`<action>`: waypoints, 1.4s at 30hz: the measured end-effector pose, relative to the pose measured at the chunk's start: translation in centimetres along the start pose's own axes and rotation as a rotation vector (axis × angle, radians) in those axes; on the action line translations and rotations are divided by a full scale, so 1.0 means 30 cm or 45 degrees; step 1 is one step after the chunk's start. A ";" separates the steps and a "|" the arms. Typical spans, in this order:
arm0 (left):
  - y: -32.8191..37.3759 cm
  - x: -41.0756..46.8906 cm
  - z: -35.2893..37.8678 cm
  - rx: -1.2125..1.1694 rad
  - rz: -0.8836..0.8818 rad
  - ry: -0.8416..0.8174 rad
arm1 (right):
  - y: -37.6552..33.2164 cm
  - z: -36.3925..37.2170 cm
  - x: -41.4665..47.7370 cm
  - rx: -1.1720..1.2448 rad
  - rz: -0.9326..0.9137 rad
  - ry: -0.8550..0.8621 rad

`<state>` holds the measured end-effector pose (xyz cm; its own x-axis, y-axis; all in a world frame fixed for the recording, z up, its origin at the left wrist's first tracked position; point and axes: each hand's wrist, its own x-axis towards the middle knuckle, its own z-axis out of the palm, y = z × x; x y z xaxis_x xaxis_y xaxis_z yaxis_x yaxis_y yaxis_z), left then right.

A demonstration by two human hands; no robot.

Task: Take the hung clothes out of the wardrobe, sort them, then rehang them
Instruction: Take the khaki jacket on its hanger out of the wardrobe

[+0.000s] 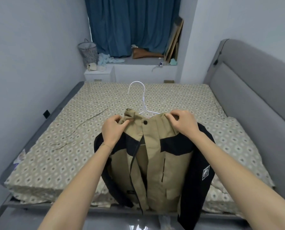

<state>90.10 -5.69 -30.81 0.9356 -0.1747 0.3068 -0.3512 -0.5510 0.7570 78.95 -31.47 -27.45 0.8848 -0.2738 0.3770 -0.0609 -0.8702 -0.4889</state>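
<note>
We find the khaki-and-black jacket (155,163) laid front-up on the bed (55,146), its hem over the near edge, and a white hanger (142,100) projecting from the neck. The left hand (112,130) and right hand (183,123) each pinch collar fabric to either side of the neck. In our judgement this is to free the garment or square it on the hanger (which, we cannot tell). A mesh basket (87,52) stands by the curtain (131,25); its contents are indiscernible.

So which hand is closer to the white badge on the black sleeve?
Right. The right hand pinches the jacket collar on the badge side; the left hand pinches it across the opening.
</note>
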 end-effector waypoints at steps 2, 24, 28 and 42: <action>-0.004 0.074 0.077 -0.012 -0.018 -0.020 | 0.072 0.038 0.071 -0.015 0.034 -0.020; -0.366 0.700 0.790 0.064 -0.351 -0.369 | 0.692 0.581 0.674 -0.011 0.277 -0.508; -0.478 0.795 0.923 0.045 -0.405 -0.417 | 0.789 0.730 0.739 -0.016 0.380 -0.516; -1.010 0.941 1.412 0.237 -0.341 -0.388 | 1.146 1.351 0.850 -0.174 0.530 -0.483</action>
<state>128.72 -28.48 -69.53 0.9705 -0.2232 -0.0912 -0.1085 -0.7420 0.6616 118.13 -51.76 -66.52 0.8758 -0.4601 -0.1459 -0.4759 -0.7725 -0.4204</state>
